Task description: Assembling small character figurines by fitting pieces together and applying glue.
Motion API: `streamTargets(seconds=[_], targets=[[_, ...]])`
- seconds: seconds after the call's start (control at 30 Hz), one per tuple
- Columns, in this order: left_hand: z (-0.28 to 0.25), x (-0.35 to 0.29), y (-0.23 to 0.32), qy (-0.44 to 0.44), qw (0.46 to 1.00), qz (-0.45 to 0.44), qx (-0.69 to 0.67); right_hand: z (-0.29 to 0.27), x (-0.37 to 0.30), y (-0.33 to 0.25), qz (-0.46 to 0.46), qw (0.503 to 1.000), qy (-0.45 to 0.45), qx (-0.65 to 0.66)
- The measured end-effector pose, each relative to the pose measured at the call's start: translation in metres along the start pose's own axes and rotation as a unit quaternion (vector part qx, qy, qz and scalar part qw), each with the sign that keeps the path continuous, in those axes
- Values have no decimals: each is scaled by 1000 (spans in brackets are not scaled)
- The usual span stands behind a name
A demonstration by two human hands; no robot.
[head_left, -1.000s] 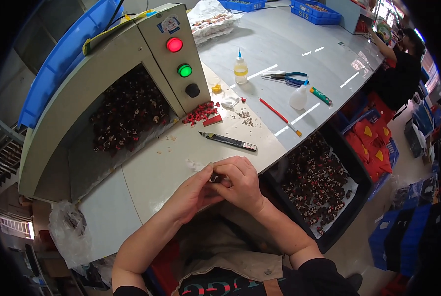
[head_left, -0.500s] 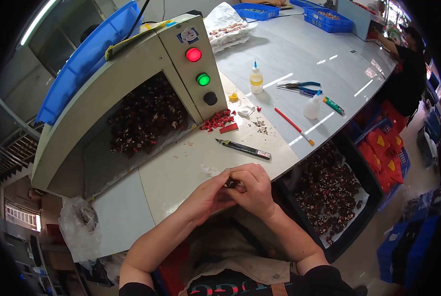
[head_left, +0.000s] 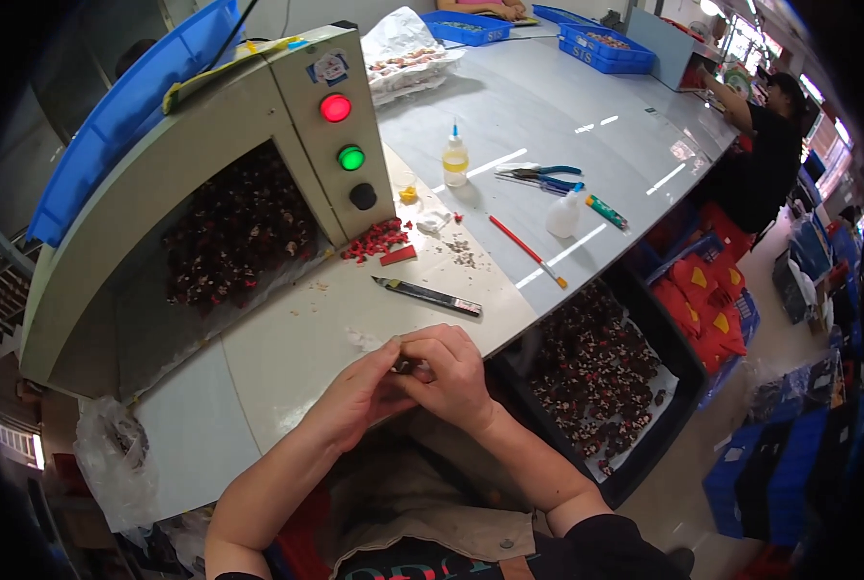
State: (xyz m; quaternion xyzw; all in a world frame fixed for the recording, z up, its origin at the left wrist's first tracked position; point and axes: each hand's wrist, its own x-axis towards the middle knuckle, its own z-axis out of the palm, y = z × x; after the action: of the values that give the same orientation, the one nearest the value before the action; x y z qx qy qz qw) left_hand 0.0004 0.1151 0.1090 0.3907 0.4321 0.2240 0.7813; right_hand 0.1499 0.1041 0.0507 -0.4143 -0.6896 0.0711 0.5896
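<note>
Close together at the near edge of the table, my left hand [head_left: 352, 391] and my right hand [head_left: 448, 375] hold a small dark piece [head_left: 409, 366] between their fingertips. Fingers cover most of it, so its exact kind is unclear. Just beyond lies a black utility knife [head_left: 428, 296]. Past the knife are a heap of small red bits [head_left: 378, 239], a flat red block [head_left: 399, 255] and scattered pale crumbs [head_left: 463, 253]. A red brush-like stick [head_left: 528, 252] rests farther right.
A beige machine [head_left: 301, 126] with lit red and green buttons stands left, dark pieces [head_left: 243, 217] under its arch. To the right sits a black tray [head_left: 678, 391] of similar pieces. Needle-tipped bottles [head_left: 455, 164], pliers [head_left: 540, 175] and blue baskets [head_left: 606, 46] stand beyond; a co-worker [head_left: 775, 145] is far right.
The whole view has shifted, so the table and machine appear farther left. Both hands stay together around the small dark piece, with little change in their grip.
</note>
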Motion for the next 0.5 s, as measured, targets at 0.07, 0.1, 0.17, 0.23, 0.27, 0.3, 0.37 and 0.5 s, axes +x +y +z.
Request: streamTargets(seconds=[0.07,0.1,0.17,0.23,0.27,0.3,0.37,0.5], targets=[[-4,2,0,8,1000,1,0,-1,1,0,5,1000,1,-4],[-2,4,-1,1,1000,-2,-1,-2,0,0,8,1000,4,0],[2,5,2,-7,1000,-9,-13,-5,1,0,12,1000,5,-7],[4,9,0,11,1000,-12,-11,-9,1,3,20,999,11,-23],[5,13,-4,33,999,-15,-11,-9,0,6,7,1000,7,-18],[3,15,-5,13,1000,-26,-5,-9,0,9,-5,1000,4,-15],[0,6,0,31,999,10,-25,-4,3,5,3,1000,-7,4],[9,8,0,28,999,18,-23,-9,0,5,11,1000,12,-5]])
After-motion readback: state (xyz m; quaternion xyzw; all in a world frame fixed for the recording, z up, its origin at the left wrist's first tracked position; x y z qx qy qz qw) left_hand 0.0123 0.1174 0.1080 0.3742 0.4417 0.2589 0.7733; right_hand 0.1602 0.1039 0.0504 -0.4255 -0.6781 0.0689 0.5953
